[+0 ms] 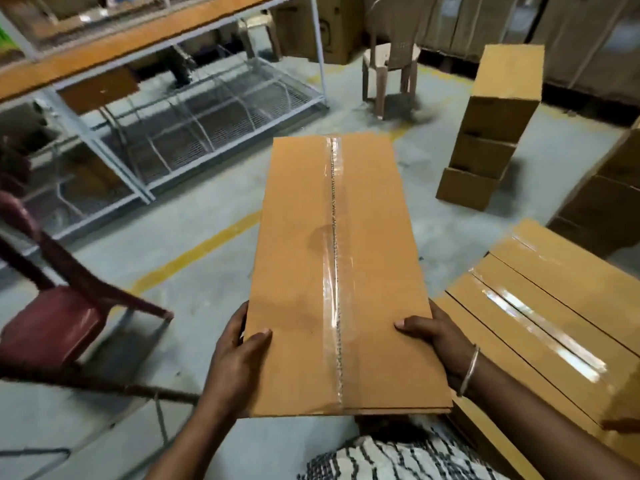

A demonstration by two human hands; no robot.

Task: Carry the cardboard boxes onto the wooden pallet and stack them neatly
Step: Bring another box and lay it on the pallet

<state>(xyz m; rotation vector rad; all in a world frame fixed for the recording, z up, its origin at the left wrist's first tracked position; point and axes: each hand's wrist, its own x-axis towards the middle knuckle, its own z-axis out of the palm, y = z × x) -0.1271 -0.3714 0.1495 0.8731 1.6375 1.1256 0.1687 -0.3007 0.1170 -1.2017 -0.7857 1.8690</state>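
Grey concrete floor (214, 216) with a painted yellow line (194, 252) is stretching ahead, with a metal rack (166, 109) on the left and a beige plastic chair (389, 64) further back. A long, tape-sealed cardboard box (337, 271) is being carried flat in front of the person, off the floor, near end at the waist. The left hand (239, 355) is grasping the left edge near the near corner, thumb lying on top; the right hand (440, 339) is gripping the right edge the same way, a bangle on its wrist. Both grips are sitting close to the near end, so most of the box's length is hanging out forward.

That is the likely trouble: the far end could dip or swing, and the box could slide out of thumb-and-finger holds. A dark red chair (52, 320) is standing just beside the walking line on the left and could catch a corner or a leg. To the right, a low row of boxes (540, 327) is lying close by, and a tall stack (498, 126) is rising further off, looking unevenly piled; a knock there might topple it. No wooden pallet is showing in this view, so where the box should land cannot be told yet.
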